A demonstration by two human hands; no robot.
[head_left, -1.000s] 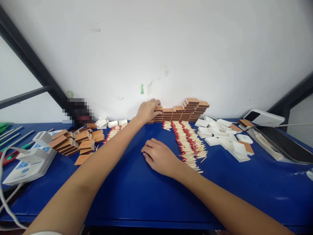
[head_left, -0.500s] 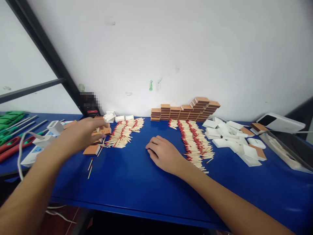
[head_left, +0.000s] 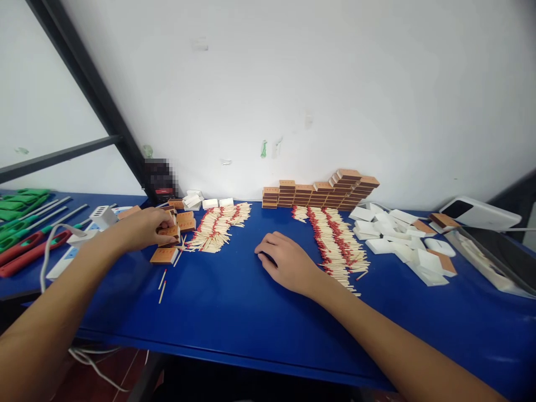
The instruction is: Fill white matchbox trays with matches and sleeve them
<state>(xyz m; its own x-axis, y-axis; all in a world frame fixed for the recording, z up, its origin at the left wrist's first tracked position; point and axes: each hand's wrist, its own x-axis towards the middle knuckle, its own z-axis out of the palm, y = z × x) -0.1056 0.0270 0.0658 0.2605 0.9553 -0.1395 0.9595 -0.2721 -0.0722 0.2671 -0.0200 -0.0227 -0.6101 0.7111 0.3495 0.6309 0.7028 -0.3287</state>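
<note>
My left hand is at the matchboxes on the left, its fingers curled down around a brown matchbox that it partly hides. Other brown matchboxes lie beside it, one closer to me and another just right of the fingers. A pile of red-tipped matches spreads to the right of these boxes. My right hand rests on the blue desk, fingers loosely bent, thumb apart, with nothing seen in it. Right of that hand lies a larger spread of matches.
Stacked matchboxes stand against the wall. White trays lie heaped at right, near a white device and a pouch. At left are red-handled tools, a charger and a cable. Two loose matches lie near my left arm.
My left hand has come down and its fingers have closed around a matchbox. My right hand stays in place on the desk. The view has shifted slightly.
</note>
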